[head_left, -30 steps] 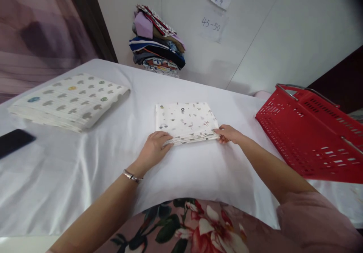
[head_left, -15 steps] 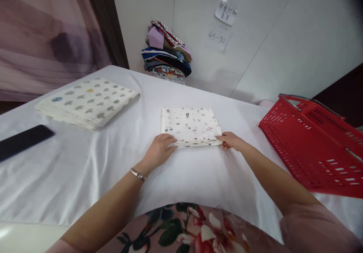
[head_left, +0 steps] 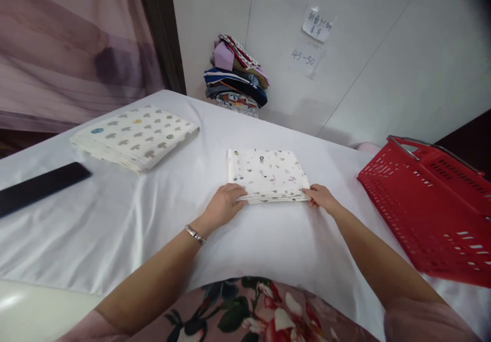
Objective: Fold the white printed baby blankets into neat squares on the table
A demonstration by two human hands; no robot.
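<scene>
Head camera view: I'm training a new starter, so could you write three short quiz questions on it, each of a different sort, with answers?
1. Which thing do the left hand and right hand both hold?
A) the red basket
B) the small-print cloth
C) the mushroom-print cloth

2. True or false: the dark flat slab lies to the left of the small-print cloth.

3. Fill in the number range written on the lower wall paper: ____.

Key: 1. B; 2. True; 3. 45-50

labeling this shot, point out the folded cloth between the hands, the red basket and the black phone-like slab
folded cloth (head_left: 268, 171): head view, middle of its top face
red basket (head_left: 425, 204): head view, long side wall
black slab (head_left: 44, 186): head view, middle of its top
</scene>
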